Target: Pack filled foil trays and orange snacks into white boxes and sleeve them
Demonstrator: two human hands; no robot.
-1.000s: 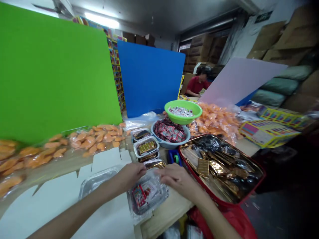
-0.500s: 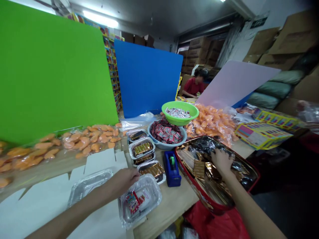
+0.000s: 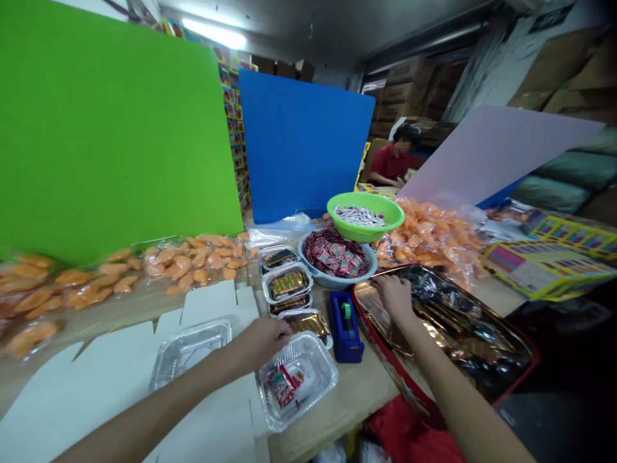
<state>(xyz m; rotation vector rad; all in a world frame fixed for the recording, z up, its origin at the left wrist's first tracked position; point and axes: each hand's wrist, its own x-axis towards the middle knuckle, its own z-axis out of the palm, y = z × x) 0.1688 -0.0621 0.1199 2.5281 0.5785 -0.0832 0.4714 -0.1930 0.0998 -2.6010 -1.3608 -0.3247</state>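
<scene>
My left hand (image 3: pixel 263 341) rests on the near-left rim of a foil tray (image 3: pixel 322 392), fingers curled on the edge; a few small red packets lie inside the tray. My right hand (image 3: pixel 395 297) reaches into the near-left end of a red-rimmed tray (image 3: pixel 520 360) full of gold and black wrapped pieces, fingers bent down among them. What those fingers hold is hidden. A blue tape dispenser (image 3: pixel 344 325) stands between the two hands.
Filled foil trays (image 3: pixel 286 283) stand in a row behind. Further back are a grey bowl of red packets (image 3: pixel 335 257), a green bowl (image 3: pixel 366 215), bags of orange snacks (image 3: pixel 429 235), and an empty foil tray (image 3: pixel 190 344) on white card. A person in red sits beyond the blue board.
My right hand left the foil tray, went into the red-rimmed tray, then shifted to its near-left end. My left hand stayed on the foil tray's rim. The view shifted slightly.
</scene>
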